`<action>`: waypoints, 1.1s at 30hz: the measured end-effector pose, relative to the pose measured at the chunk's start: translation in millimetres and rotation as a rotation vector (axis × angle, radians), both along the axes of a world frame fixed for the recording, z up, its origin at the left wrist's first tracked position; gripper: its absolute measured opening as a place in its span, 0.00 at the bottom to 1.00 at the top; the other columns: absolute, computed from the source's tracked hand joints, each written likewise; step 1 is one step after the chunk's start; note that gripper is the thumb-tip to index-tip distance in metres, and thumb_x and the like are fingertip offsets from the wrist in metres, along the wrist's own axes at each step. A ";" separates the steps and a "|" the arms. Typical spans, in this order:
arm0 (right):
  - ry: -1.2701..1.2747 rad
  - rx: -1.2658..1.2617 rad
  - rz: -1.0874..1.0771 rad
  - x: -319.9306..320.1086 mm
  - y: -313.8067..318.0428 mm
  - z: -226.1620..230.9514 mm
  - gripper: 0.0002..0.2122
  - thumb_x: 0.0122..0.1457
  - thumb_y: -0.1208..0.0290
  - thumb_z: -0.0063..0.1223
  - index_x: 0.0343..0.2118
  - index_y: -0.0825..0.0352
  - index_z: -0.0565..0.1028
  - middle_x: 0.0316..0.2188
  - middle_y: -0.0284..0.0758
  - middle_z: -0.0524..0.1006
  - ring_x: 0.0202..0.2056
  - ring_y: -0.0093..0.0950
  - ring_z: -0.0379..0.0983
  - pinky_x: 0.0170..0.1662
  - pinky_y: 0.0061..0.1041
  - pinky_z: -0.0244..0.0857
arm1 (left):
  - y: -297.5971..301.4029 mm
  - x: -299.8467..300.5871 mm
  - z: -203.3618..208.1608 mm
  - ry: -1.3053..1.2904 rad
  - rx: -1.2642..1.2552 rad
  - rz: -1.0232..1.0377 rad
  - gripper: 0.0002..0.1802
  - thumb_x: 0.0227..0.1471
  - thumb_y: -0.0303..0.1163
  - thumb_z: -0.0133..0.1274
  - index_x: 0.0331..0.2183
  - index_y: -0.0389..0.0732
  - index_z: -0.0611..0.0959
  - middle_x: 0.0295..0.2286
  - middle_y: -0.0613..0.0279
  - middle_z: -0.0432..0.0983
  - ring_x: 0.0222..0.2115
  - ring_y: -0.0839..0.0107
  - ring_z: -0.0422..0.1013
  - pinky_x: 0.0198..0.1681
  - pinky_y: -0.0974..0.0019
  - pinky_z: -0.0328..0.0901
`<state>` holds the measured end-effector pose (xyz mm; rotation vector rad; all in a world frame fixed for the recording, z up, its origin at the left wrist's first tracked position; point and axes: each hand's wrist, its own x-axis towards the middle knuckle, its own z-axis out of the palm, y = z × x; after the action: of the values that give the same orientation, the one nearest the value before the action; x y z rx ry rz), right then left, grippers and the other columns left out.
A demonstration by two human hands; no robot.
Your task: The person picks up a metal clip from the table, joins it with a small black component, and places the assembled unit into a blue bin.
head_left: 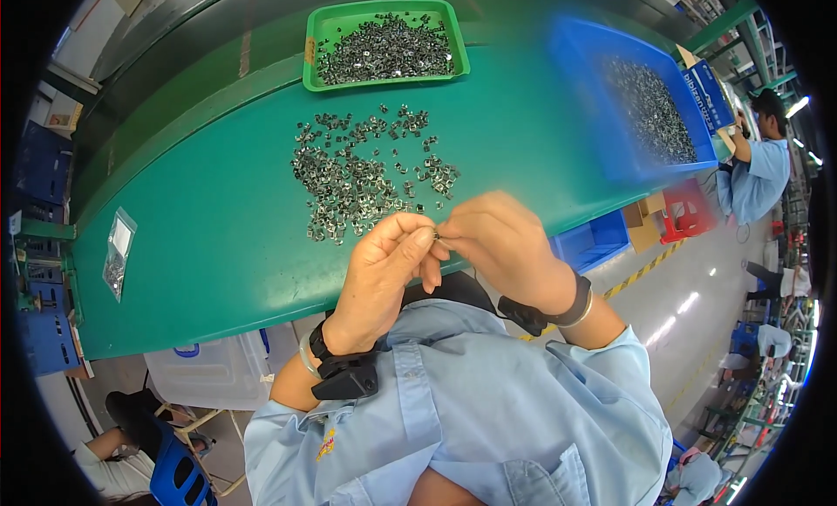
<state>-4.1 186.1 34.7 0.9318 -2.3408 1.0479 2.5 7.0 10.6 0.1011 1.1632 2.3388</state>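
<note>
Close to the near edge of the table, my left hand (377, 275) pinches a small dark metal part (436, 234) between thumb and fingertips. My right hand (501, 244), slightly smeared by motion, comes in from the other side with its fingertips closed on the same part. The part's finer shape is mostly hidden by my fingers. Just beyond my hands, a loose pile of small shiny metal pieces (349, 188) spreads over the green tabletop (209, 236). These pieces look like little square clips or shells.
A green tray (462, 57) of similar pieces stands at the back. To the right sits a blue bin (575, 79) holding more. A clear plastic bag (119, 244) lies at left. Below are a translucent box (209, 375) and a blue crate (597, 240). Another person (754, 170) works at far right.
</note>
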 end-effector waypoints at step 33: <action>-0.085 -0.278 0.003 13.9 -0.3 -15.5 0.09 0.46 0.81 0.59 0.31 0.67 0.73 0.27 0.35 0.75 0.28 0.30 0.73 0.29 0.25 0.66 | 9.0 4.0 -5.7 -0.201 0.397 -0.127 0.06 0.56 0.33 0.49 0.33 0.43 0.73 0.22 0.61 0.73 0.18 0.73 0.67 0.21 0.70 0.61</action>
<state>9.8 185.8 19.2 0.7987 -2.1846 1.3955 6.5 16.1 5.0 0.0739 0.5708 2.3712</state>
